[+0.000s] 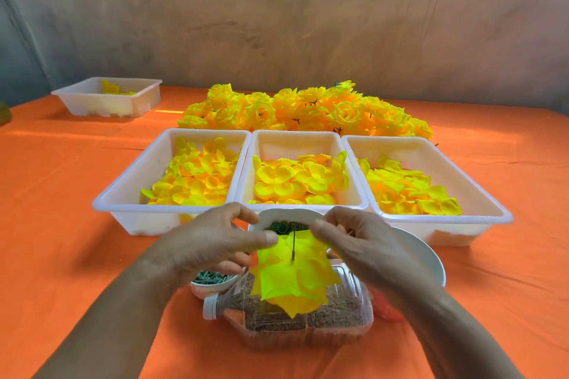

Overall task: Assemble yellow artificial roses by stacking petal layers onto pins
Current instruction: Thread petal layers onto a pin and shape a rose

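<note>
— Orange cloth covers the surface (61,224); where are the petal layers (292,280)?
— Stacked on the upright pin (294,244), above the sand-filled bottle (308,323), pinched by left hand (209,240) and right hand (360,243).

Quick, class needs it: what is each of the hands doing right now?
Left hand: pinched shut on the yellow petal layer on the pin.
Right hand: pinched shut on the same petal layer.

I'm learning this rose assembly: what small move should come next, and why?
Probably slide the petal layer down the pin: both hands, left hand and right hand, pinch its upper edge, and the pin's tip already pokes above it.
</note>
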Action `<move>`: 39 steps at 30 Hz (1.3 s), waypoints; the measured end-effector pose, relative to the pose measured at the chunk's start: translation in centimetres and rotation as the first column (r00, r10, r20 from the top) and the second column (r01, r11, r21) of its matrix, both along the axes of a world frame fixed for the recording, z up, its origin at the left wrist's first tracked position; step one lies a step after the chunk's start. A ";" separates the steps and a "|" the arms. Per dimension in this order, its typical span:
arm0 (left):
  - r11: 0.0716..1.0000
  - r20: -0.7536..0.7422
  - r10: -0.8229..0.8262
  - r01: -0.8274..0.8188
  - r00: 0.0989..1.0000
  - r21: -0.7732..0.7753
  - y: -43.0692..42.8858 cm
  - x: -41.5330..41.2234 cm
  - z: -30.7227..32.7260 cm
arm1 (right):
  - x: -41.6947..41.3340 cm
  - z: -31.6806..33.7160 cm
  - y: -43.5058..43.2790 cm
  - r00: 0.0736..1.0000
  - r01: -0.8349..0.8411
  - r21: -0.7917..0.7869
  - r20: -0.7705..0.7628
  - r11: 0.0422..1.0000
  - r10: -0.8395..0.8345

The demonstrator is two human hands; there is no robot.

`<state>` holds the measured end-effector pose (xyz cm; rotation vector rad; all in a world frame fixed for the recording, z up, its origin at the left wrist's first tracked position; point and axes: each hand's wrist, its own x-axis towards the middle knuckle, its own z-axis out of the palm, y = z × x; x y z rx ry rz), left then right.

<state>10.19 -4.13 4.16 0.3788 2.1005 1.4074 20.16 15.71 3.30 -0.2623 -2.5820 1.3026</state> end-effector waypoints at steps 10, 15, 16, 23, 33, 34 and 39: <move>0.970 -0.139 0.204 -0.181 0.969 0.162 -2.0 -1.6 -1.6 | -0.7 -0.8 6.4 0.948 0.293 0.256 0.051 0.921 -0.315; 0.913 -0.341 -0.175 0.282 0.924 0.294 -0.2 0.6 -1.0 | -0.6 -3.0 7.5 0.906 0.079 0.513 0.322 0.855 -0.277; 0.898 -0.381 -0.237 0.351 0.894 0.266 0.4 1.0 -1.0 | -0.5 -3.3 7.3 0.901 0.030 0.512 0.357 0.859 -0.245; 0.912 -0.549 -0.341 0.410 0.763 0.004 3.3 2.5 -2.0 | -1.0 -4.8 6.7 0.907 -0.017 0.626 0.338 0.780 -0.251; 0.931 -0.434 -0.306 0.362 0.847 0.050 3.9 2.8 -4.1 | -0.4 -4.0 6.5 0.904 0.065 0.565 0.316 0.822 -0.288; 0.935 -0.427 -0.293 0.349 0.855 0.057 4.0 2.8 -4.3 | -0.3 -3.8 6.6 0.904 0.085 0.572 0.300 0.816 -0.305; 0.942 -0.411 -0.261 0.323 0.873 0.087 3.8 2.9 -4.6 | 0.3 -3.1 6.9 0.928 0.214 0.421 0.193 0.882 -0.317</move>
